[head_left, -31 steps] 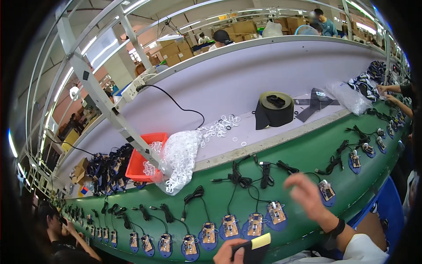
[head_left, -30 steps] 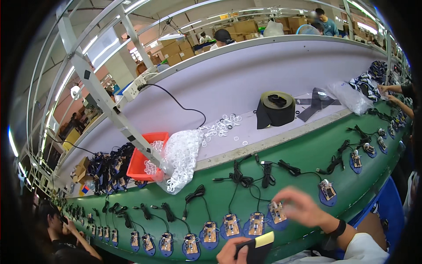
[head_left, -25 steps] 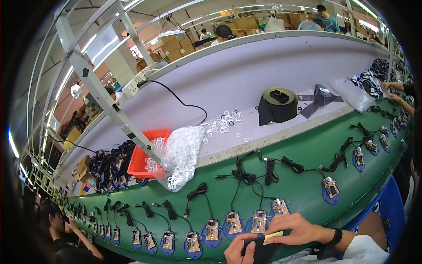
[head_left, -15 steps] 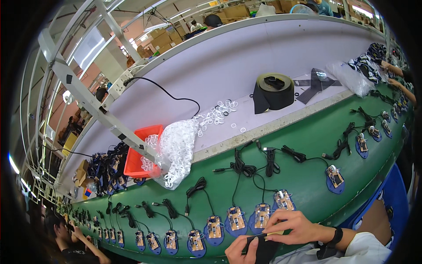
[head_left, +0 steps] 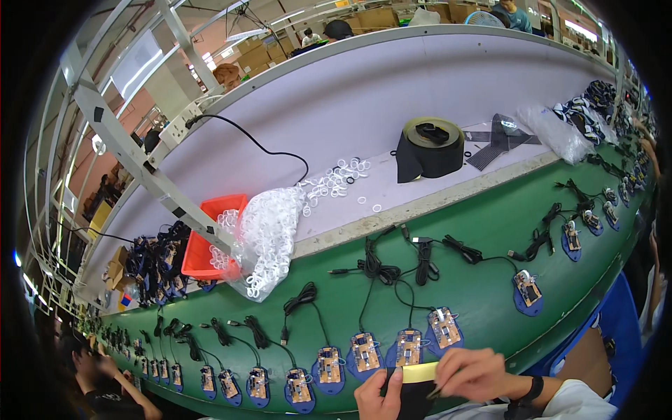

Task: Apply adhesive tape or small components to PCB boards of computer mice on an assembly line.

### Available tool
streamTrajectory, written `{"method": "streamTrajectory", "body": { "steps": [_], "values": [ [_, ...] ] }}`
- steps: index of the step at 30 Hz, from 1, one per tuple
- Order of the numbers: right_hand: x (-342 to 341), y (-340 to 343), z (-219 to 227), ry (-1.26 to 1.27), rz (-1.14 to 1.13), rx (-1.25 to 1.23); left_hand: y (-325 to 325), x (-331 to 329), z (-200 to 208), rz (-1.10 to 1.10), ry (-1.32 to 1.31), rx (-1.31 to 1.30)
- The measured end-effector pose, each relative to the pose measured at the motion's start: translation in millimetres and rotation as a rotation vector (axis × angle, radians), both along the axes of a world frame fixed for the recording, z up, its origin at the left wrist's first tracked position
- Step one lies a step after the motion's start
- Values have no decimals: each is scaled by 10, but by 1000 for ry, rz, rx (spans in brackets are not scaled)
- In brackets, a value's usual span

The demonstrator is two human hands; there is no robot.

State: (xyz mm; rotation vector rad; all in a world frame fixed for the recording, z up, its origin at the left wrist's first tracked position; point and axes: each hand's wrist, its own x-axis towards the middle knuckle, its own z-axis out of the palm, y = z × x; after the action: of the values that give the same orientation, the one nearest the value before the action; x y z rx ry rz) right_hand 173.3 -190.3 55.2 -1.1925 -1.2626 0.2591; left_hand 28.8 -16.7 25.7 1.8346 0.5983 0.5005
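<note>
Right hand is shifting off the yellow strip, pinching a small dark piece; left hand is pinching a black sheet.

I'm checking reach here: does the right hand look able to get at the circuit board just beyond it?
Probably yes: the right hand is near that circuit board, nothing visible between, though it seems busy beside the black piece.
</note>
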Motion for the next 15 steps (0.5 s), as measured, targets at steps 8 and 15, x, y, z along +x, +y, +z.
{"method": "streamTrajectory", "body": {
  "steps": [8,15],
  "values": [
    [591,-292,-405,385,-323,-386,-411,220,36,-513,-141,365],
    [685,-278,-561,233,-380,-541,-585,371,-315,-520,-55,819]
  ]
}}
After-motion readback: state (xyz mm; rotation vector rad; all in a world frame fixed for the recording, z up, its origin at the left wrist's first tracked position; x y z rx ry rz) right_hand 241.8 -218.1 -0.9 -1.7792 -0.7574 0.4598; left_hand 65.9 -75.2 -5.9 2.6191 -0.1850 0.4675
